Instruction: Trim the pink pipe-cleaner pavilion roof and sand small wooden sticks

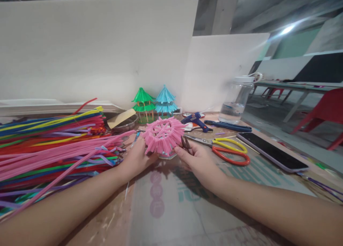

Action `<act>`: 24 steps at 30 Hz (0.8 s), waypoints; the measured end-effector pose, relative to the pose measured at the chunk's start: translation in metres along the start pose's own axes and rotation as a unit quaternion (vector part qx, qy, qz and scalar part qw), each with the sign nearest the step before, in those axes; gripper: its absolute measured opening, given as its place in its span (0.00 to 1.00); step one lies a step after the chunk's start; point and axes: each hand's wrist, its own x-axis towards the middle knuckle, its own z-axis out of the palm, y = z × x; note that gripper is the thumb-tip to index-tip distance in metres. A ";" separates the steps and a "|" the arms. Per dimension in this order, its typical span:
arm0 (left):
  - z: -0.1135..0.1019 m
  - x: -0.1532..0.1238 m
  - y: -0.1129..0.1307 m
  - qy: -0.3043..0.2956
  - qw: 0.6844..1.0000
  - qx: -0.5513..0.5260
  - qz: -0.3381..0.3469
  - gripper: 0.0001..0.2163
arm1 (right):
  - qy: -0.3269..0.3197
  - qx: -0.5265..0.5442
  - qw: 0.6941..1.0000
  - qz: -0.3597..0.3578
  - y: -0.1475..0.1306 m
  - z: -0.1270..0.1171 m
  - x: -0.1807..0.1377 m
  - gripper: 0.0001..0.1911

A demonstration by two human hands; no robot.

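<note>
Between my hands stands a small pink pavilion model [164,131], its shaggy roof made of fuzzy pipe cleaners around a ring with crossing strips. Its pale base shows at the bottom. My left hand [139,154] grips the model's left side, with some fingers hidden behind it. My right hand [195,159] is at the right side, thumb against the lower edge. Dark two-pronged tweezers [187,144] stick up between its fingers; their lower part is hidden. Just beyond lie scissors [230,151] with yellow and red handles.
Bundles of coloured pipe cleaners [53,146] fill the left. Behind stand a green pavilion [144,105], a blue pavilion [165,101] and a metal bowl [125,124]. Rightward are a glue gun [197,121], blue-handled pliers [227,125], a water bottle [233,99] and a phone [272,151].
</note>
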 end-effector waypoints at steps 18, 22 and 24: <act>0.004 -0.007 -0.011 -0.019 0.998 0.039 -0.050 0.15 | -0.047 0.046 0.995 0.075 0.003 -0.001 0.001 0.25; 0.004 -0.006 -0.010 -0.014 0.998 0.039 -0.045 0.14 | -0.036 0.032 0.997 0.055 0.002 0.000 -0.001 0.23; 0.003 -0.005 -0.008 -0.013 0.998 0.035 -0.041 0.13 | -0.033 0.034 0.998 0.044 0.001 0.000 -0.001 0.22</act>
